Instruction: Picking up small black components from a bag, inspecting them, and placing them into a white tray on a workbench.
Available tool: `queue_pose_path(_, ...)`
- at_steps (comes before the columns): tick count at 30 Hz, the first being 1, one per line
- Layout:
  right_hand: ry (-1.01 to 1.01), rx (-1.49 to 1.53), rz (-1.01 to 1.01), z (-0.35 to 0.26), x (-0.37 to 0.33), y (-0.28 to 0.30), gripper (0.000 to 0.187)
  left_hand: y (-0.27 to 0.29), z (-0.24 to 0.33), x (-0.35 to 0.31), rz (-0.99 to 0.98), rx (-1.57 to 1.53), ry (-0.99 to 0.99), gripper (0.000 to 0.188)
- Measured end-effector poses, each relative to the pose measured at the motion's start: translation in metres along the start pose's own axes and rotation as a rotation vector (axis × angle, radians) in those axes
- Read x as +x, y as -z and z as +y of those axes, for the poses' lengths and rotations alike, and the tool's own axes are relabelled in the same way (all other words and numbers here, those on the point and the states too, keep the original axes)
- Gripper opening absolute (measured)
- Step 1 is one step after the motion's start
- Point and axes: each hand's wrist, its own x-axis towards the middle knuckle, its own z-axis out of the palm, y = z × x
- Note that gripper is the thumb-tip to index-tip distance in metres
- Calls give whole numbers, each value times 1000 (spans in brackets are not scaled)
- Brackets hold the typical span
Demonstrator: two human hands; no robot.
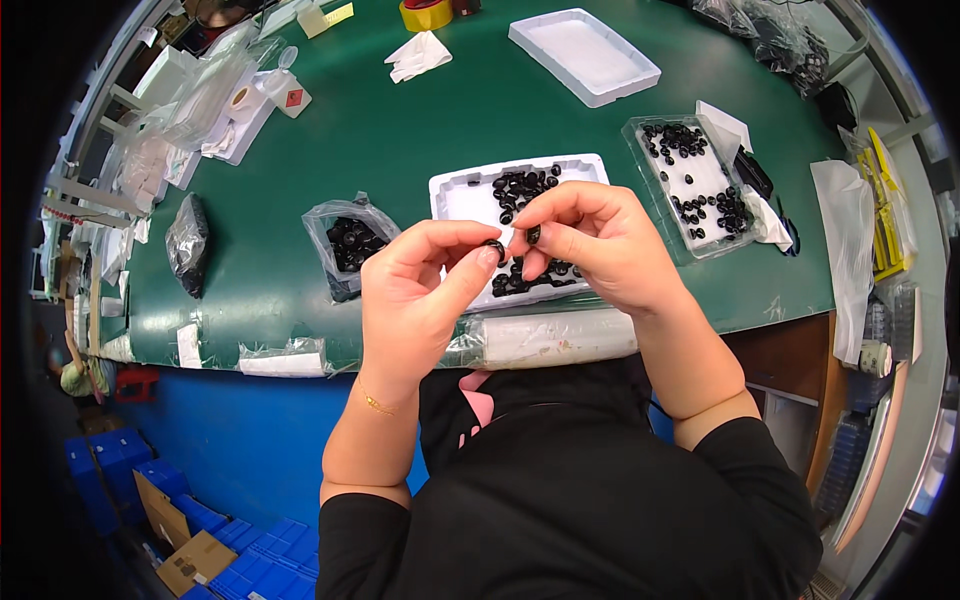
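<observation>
Both hands are raised over a white tray [445,190] of small black parts. My left hand [425,280] pinches a small black ring-shaped part [494,250] between thumb and forefinger. In my right hand [595,240] a small black oval part [533,235] is pinched the same way. The two parts are close together, and fingers partly cover both. More black parts [522,190] lie in the tray, some hidden behind my hands. Left of the tray sits an open clear bag [355,245] of black pieces.
A clear plastic tray [690,185] with rows of black parts stands at right. Farther back is a white tray [585,55]. A white cloth [419,56], yellow tape roll [427,14] and a white bottle [288,92] lie across the green table [350,130]. A filled bag [188,245] lies left.
</observation>
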Motion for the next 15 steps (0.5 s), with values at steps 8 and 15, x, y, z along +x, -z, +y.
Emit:
queue_pose_path(8,131,208,-61,0,-15,-18,13,0,14,-16,-19,-20,-186,16)
queue_pose_path(15,142,218,-68,-7,-19,-26,14,0,15,-18,-19,-7,-191,16)
